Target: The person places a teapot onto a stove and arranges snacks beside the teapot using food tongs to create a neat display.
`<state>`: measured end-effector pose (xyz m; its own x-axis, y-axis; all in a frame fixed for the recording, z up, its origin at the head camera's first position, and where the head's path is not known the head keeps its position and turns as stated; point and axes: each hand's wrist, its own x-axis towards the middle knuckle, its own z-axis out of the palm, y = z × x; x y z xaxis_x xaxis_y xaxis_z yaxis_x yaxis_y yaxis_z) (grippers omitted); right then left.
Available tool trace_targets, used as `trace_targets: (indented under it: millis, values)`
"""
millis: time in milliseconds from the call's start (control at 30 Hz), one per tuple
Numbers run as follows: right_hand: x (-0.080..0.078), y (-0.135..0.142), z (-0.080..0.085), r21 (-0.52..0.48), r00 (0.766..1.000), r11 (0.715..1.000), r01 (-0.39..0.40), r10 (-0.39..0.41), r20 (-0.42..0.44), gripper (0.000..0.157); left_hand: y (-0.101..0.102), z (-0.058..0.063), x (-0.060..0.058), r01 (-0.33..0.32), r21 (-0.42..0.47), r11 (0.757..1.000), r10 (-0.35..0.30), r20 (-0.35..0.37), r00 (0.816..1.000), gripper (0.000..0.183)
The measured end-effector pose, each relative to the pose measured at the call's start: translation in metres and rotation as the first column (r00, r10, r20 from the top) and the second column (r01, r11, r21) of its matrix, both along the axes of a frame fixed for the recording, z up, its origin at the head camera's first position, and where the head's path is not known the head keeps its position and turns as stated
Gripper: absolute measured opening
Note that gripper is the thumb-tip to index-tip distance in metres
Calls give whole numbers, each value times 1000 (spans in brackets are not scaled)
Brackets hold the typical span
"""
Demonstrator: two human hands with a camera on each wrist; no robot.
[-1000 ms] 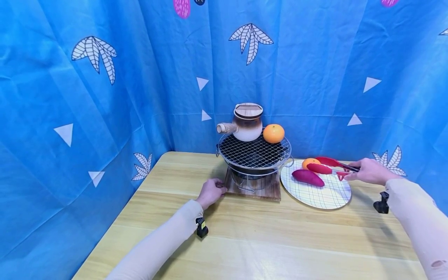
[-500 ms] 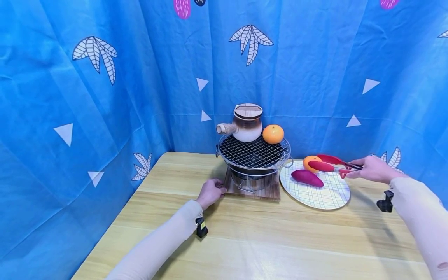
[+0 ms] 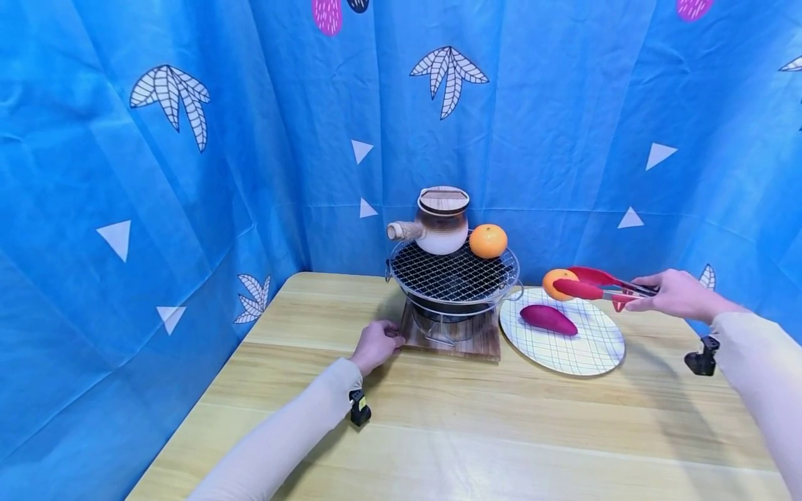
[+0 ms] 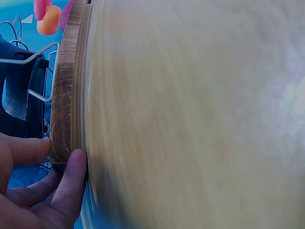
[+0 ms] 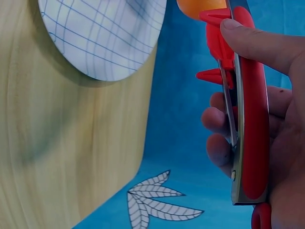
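Note:
My right hand (image 3: 679, 292) grips red-handled tongs (image 5: 255, 119), fingers and thumb curled round both arms. Between the red tips of the tongs sits an orange (image 3: 557, 284), raised over the far part of the checked plate (image 3: 585, 355). A purple sweet potato (image 3: 548, 319) lies on that plate. At the front left corner of the brown wooden board (image 3: 466, 346), my left hand (image 3: 376, 346) pinches the board's edge, thumb on top and fingers at the side and underneath, as the left wrist view (image 4: 62, 105) shows.
On the board stands a small grill with a round wire mesh (image 3: 441, 273). A lidded clay pot (image 3: 443, 223) with a side handle and a second orange (image 3: 488, 241) sit on the mesh. A blue curtain (image 3: 539, 139) hangs right behind the wooden table (image 3: 464, 431).
The right hand has lifted the tongs and the orange up from the plate and slightly back. My left hand stays at the board's corner.

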<state>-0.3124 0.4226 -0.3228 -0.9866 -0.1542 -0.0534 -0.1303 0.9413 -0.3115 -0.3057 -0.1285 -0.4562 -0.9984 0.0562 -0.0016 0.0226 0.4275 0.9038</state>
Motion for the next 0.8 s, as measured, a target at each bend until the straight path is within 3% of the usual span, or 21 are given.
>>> trace_targets:
  millis: [433, 800]
  values:
    - [7, -2, 20, -21, 1000, 1000, 2, -2, -10, 108, 0, 0, -1, -7, -24, 1000, 7, -3, 1000, 30]
    - [16, -13, 44, 2, 998, 1000, -21, 21, -52, 101, 1, 0, 0, -7, -10, 1000, 7, -4, 1000, 29]
